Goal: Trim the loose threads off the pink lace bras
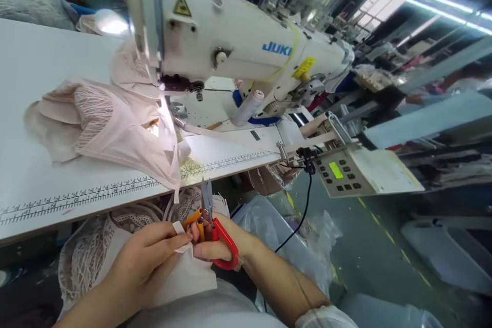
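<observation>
Head view, two hands, one pair of scissors

In front of me, the blue brand name JUKI stands in bold capitals on the white arm of the sewing machine. Nearer to me on the same machine, towards its head, I see a yellow warning triangle with a black border and a dark pictogram whose drawing I cannot make out. A yellow label sits tilted past the brand name, its writing too blurred for me to read. Along my edge of the white table runs a printed ruler scale with black tick marks and numerals too small to tell. On the control box to my right, the green display shows me no legible characters, and any markings on its dark buttons are unreadable from here
</observation>
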Available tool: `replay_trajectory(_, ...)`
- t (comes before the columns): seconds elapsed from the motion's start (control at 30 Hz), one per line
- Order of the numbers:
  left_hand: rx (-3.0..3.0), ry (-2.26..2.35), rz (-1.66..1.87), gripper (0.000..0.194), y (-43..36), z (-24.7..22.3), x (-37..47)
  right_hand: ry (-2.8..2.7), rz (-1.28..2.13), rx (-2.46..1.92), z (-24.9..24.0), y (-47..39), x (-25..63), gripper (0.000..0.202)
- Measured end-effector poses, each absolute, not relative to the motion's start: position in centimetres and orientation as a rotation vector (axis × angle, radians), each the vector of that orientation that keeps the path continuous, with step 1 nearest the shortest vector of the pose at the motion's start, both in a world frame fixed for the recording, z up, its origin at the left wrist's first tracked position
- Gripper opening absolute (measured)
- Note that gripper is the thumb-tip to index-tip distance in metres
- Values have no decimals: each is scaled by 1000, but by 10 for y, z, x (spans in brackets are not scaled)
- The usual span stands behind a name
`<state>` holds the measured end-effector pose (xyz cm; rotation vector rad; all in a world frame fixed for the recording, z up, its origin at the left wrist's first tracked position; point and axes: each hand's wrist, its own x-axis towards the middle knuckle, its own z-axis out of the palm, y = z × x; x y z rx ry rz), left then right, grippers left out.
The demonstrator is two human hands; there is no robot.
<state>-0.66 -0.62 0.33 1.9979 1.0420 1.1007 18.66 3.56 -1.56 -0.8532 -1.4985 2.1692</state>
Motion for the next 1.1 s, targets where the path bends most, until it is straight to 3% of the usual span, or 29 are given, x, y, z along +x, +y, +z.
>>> replay_trajectory(0.27, 1720, 1263, 877, 8, -7, 1, -5, -1750, 1763, -956, -11, 40, 196, 19)
replay_trajectory(0.77, 1278, 1487, 786, 17, -6, 1, 7, -1912, 1443, -915, -3, 36, 200, 26)
replay_trajectory(0.87, 1435, 1359, 631, 13, -3, 4, 2, -1987, 1286, -887, -7, 35, 199, 29)
replay_trajectory(0.93, 1553, 1308, 532, 21, -1, 7, -1, -2026, 1241, -872, -9, 35, 199, 30)
replay_trajectory(1.1, 1646, 1358, 689, 20, -5, 10, 0, -2003, 1340, -914, -8, 34, 201, 22)
